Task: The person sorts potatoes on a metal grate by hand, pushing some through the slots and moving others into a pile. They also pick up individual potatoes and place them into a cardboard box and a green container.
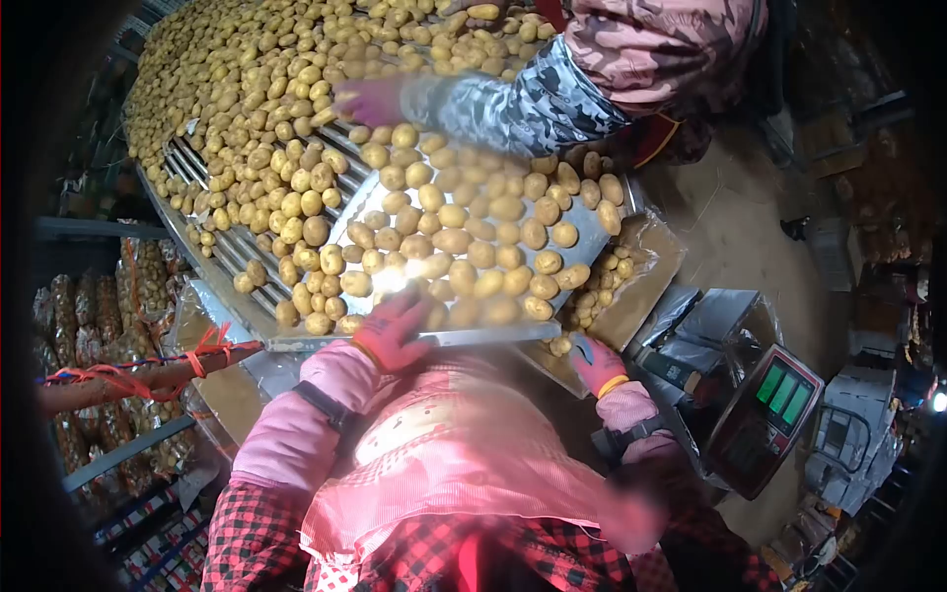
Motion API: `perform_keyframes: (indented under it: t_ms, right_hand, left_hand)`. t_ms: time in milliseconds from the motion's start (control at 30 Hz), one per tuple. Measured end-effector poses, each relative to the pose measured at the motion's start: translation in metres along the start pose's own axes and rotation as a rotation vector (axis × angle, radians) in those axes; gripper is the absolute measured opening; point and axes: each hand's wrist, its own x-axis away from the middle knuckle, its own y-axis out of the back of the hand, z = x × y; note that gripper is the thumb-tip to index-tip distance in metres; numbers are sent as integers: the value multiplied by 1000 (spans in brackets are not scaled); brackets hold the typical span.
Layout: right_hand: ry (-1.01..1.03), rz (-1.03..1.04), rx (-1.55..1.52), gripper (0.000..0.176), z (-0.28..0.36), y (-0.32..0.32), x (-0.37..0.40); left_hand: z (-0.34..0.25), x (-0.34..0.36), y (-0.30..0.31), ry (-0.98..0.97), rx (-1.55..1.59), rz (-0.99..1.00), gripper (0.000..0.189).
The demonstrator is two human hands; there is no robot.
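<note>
My left hand (pixel 397 328), in a pink-red glove, rests at the near metal rim of the sorting table (pixel 493 335). Its fingers are stretched out toward the potatoes (pixel 452 242) on the sloping metal tray, some of them blurred. In a pink glove with grey fingertips, my right hand (pixel 598 367) is at the near edge of a lined cardboard box (pixel 646 286). Its fingers look extended, with no object visible in them. Potatoes (pixel 604 281) lie inside this box, under the tray's right end.
Across the table, a co-worker's gloved hand (pixel 370 102) touches potatoes on the rollers (pixel 266 296). A scale display (pixel 779 395) stands at my right beside plastic-lined boxes (pixel 715 321). A bar with orange ties (pixel 148 375) and filled bags (pixel 84 306) are at my left.
</note>
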Motion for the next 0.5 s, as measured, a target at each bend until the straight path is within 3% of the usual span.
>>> perform_keyframes:
  t_ms: [167,200,300,333,367,433,500]
  right_hand:
    - [19,-36,10,55,6,13,8]
    - [-18,-36,22,53,9,17,8]
    - [-70,-74,41,49,9,25,8]
    - [-47,-117,36,49,4,26,5]
    - [-24,-161,30,49,2,27,1]
    - [-18,-256,15,46,6,36,-11]
    - [38,-390,5,43,15,43,-27]
  left_hand:
    - [-7,-21,38,-233,227,98,55]
    - [2,-16,39,-220,216,-119,48]
    - [63,-2,54,-52,-167,-570,53]
    - [71,7,67,207,-212,-567,56]
    - [106,17,53,271,-380,-734,62]
    - [128,32,43,530,-332,-605,72]
    - [80,26,33,505,-403,-439,79]
